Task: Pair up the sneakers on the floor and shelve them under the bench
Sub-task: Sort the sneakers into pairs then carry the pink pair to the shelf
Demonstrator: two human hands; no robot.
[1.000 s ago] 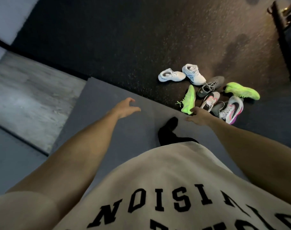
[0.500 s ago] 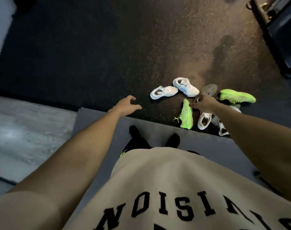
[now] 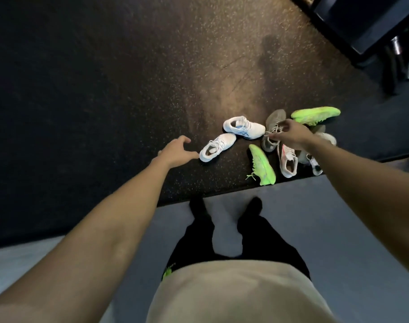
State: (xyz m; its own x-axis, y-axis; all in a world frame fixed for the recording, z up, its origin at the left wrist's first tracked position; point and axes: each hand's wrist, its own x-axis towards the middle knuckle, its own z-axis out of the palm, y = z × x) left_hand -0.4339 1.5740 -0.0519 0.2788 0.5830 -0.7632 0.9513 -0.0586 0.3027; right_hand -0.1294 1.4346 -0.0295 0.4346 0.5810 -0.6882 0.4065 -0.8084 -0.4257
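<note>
Head view: sneakers (image 3: 244, 128) on dark speckled floor (image 3: 129, 78).

We reach both bare arms fwd & down, elbows nearly straight. Our left hand (image 3: 176, 150) hangs palm down, fingers loosely curled & spread, thumb pointing right, nothing in it. Our right hand (image 3: 292, 135) is out further, wrist bent, thumb & forefinger pinched together; can't tell what's between them. Hands well apart, legs standing below
</note>
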